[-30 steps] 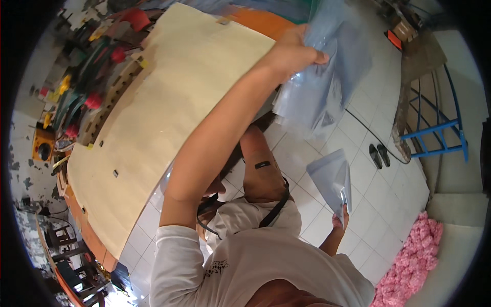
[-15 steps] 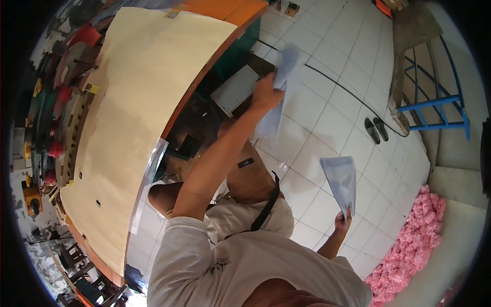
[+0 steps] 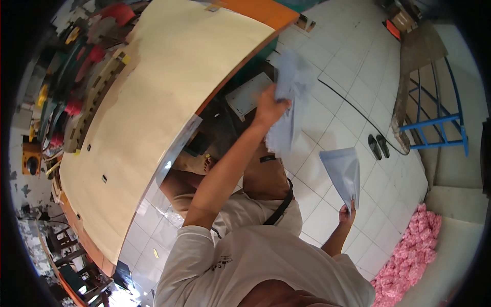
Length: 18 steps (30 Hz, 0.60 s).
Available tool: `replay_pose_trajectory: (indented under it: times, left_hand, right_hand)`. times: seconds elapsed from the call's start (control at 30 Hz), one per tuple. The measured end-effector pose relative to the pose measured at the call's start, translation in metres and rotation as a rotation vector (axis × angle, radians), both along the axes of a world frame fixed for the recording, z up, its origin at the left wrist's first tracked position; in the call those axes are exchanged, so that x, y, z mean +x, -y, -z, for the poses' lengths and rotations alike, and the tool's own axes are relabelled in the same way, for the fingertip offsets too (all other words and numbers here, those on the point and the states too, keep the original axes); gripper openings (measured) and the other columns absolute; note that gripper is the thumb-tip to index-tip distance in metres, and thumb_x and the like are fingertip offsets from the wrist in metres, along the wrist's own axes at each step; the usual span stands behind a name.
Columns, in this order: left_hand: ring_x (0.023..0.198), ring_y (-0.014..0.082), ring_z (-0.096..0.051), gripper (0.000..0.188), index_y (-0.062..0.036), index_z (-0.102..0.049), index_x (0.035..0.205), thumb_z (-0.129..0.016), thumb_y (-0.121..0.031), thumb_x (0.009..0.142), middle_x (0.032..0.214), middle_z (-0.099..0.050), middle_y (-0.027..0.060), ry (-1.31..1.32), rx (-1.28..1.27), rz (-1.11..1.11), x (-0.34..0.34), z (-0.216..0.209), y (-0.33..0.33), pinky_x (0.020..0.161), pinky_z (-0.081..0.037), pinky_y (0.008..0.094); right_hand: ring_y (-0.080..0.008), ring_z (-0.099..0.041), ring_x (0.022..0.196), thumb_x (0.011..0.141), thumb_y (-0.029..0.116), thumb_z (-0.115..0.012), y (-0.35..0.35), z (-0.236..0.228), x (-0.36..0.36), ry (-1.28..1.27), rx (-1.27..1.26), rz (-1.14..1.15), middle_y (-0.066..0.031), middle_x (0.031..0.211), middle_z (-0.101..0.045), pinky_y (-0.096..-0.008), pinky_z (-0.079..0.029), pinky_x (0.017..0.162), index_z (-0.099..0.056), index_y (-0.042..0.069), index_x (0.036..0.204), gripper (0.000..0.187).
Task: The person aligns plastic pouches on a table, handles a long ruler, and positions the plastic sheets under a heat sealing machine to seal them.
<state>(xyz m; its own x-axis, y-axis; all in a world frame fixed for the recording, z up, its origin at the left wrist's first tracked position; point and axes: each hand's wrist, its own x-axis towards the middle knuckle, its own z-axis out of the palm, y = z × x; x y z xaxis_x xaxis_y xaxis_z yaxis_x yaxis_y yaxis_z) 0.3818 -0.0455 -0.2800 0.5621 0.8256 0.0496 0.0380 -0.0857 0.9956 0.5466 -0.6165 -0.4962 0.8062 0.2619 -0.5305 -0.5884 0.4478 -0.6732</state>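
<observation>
My left hand (image 3: 270, 107) is stretched forward past the table edge, its fingers closed around the middle of some translucent bluish plastic sheets (image 3: 282, 134). Their upper part is smeared by motion; the lower part hangs below the hand. Farther right, my right hand (image 3: 347, 213) pinches the narrow, gathered end of another translucent bluish plastic sheet (image 3: 340, 166). This one fans out wider away from the hand, above the tiled floor. Whether it is a single layer or several I cannot tell. The two pieces are apart from each other.
A long table with a cream cover (image 3: 169, 77) runs along my left. Beneath it sits a grey metal panel (image 3: 249, 95). A black cable (image 3: 353, 105) crosses the white tiles near dark slippers (image 3: 378, 147). At right stand a blue metal frame (image 3: 434, 123) and a pink heap (image 3: 409, 250).
The whole view has shifted, with the table showing farther right. The sheets in my left hand have swung and blur at the top. Both hands keep their hold.
</observation>
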Motion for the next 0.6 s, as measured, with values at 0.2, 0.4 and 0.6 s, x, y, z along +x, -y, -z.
replay_pose_trajectory:
  times: [0.2, 0.4, 0.6]
  left_hand:
    - [0.102, 0.0356, -0.066, 0.054, 0.0054, -0.057, 0.118, -0.075, -0.014, 0.071, 0.108, -0.067, 0.0255, -0.109, -0.03, -0.017, -0.011, 0.032, 0.024, 0.089, -0.051, 0.0395]
    - [0.09, 0.03, -0.068, 0.05, 0.0057, -0.056, 0.119, -0.072, -0.009, 0.073, 0.1, -0.068, 0.023, -0.044, -0.149, 0.009, -0.014, 0.005, 0.048, 0.08, -0.052, 0.0357]
    - [0.091, 0.0306, -0.069, 0.048, 0.005, -0.056, 0.117, -0.071, -0.012, 0.075, 0.1, -0.068, 0.0235, 0.002, -0.145, -0.028, -0.013, 0.011, 0.052, 0.08, -0.052, 0.0361]
  right_hand:
    - [-0.0155, -0.068, 0.081, 0.089, 0.012, -0.07, -0.007, -0.009, -0.025, -0.005, 0.139, -0.006, -0.0098, 0.103, -0.07, -0.0238, -0.059, 0.066, -0.06, -0.004, 0.114, 0.031]
    - [-0.0158, -0.069, 0.081, 0.09, 0.011, -0.069, 0.003, -0.025, -0.026, 0.012, 0.054, 0.024, -0.0099, 0.103, -0.07, -0.0245, -0.06, 0.066, -0.061, -0.004, 0.111, 0.027]
    - [-0.0058, -0.058, 0.06, 0.091, 0.011, -0.069, -0.023, -0.049, -0.042, -0.008, -0.077, 0.14, -0.0017, 0.08, -0.065, -0.0148, -0.048, 0.05, -0.063, 0.0, 0.1, 0.016]
